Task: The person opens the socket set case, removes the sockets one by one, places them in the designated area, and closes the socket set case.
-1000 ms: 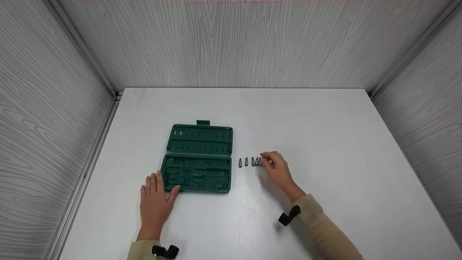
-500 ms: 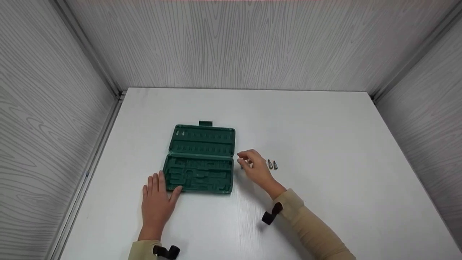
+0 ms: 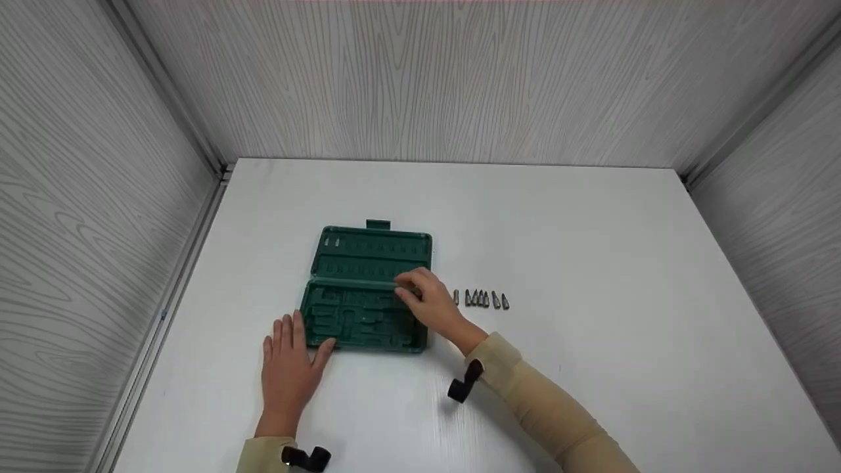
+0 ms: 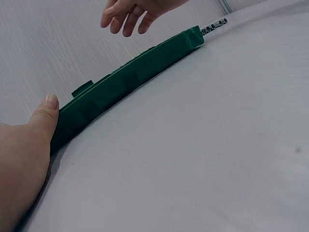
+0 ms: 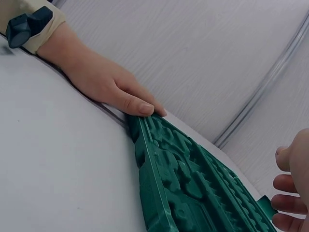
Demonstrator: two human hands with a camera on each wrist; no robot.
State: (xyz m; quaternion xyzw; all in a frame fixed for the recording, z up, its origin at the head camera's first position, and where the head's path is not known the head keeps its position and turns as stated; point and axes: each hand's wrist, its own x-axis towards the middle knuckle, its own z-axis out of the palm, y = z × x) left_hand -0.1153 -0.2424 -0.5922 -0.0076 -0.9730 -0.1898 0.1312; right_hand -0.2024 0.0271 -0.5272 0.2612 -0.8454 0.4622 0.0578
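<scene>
A green plastic bit case [image 3: 368, 348] lies unfolded on the white table, seen in the head view. Two small pale bits [image 3: 332, 242] sit in the upper left slots of its lid half. My left hand [image 3: 288, 374] rests flat at the case's lower left corner, with the thumb [image 5: 140, 107] on its near edge in the right wrist view. Above the right part of the case hovers my right hand [image 3: 430, 305], fingers loosely bent and nothing visible between them. To the right of the case, several metal screwdriver bits [image 3: 481, 299] lie in a row, partly behind that hand.
Grey wood-grain panels [image 3: 420, 85] stand behind the table [image 3: 591, 263] and at both sides. A metal rail runs along the left edge. The lid's latch tab [image 3: 378, 225] sticks out at the back of the case.
My right hand has moved left from beside the bits to over the case, uncovering more of the row. My left hand stays on the case corner. The head view has shifted slightly.
</scene>
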